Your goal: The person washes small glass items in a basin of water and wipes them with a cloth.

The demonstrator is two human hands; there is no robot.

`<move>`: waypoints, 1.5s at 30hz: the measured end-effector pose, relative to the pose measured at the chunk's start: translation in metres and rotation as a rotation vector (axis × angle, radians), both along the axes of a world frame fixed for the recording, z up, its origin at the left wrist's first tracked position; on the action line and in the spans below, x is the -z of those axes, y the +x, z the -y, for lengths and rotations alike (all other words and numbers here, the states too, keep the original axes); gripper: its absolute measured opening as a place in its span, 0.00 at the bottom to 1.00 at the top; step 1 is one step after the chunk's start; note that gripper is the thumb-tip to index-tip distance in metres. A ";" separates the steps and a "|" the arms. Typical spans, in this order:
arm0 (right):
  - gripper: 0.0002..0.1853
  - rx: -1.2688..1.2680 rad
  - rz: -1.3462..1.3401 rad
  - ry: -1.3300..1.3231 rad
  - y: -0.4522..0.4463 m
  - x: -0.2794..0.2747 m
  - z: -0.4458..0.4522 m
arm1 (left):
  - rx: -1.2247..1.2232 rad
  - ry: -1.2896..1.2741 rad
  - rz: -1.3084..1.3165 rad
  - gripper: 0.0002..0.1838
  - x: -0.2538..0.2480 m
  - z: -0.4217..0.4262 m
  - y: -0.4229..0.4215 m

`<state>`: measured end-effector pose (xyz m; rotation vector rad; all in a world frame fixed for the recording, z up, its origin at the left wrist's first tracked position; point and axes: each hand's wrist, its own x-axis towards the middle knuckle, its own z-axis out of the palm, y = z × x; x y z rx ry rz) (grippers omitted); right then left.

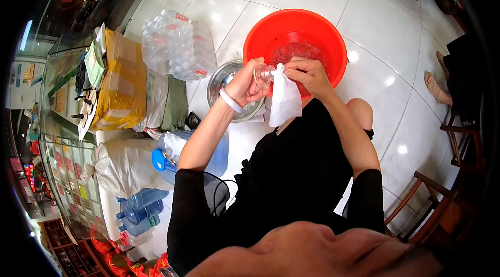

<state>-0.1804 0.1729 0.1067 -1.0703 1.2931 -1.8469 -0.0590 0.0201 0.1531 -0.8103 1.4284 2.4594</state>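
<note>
Now the left hand (245, 87) curls round a clear, shiny glass (264, 74), while the right hand (311, 76) pinches a thin white cloth (285, 101), bunched against the glass and hanging below in a loose, creased flap. Both show over the near rim of a smooth, round red tub (341, 42) holding glassy, see-through pieces (304, 53). Beside it sits a gleaming metal bowl (212, 89), partly hidden.

A glossy white tiled floor (398, 32) swept wide — round white reflections (401, 149) gleaming on it — as a clear glass display case (67, 173) lined the left and a dark brown wooden chair (441, 188) stood right!
</note>
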 end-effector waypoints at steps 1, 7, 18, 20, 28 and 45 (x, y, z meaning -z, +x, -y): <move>0.07 0.004 0.000 0.000 -0.001 0.001 0.001 | 0.064 0.105 0.012 0.23 0.002 0.000 0.000; 0.06 0.129 0.054 0.078 0.004 0.011 0.006 | -0.168 -0.103 -0.140 0.22 0.007 -0.017 0.001; 0.04 0.450 -0.460 -0.080 0.010 0.011 0.009 | -0.197 -0.272 -0.184 0.15 0.012 -0.018 0.004; 0.05 0.464 -0.474 -0.068 0.008 0.014 0.010 | -0.207 -0.332 -0.182 0.15 0.011 -0.019 0.003; 0.07 -0.082 0.534 0.120 -0.001 0.011 0.006 | -0.164 -0.240 -0.224 0.16 0.005 -0.017 0.008; 0.03 0.526 -0.692 -0.094 0.008 0.012 0.007 | -0.244 -0.171 -0.107 0.15 0.013 -0.025 0.001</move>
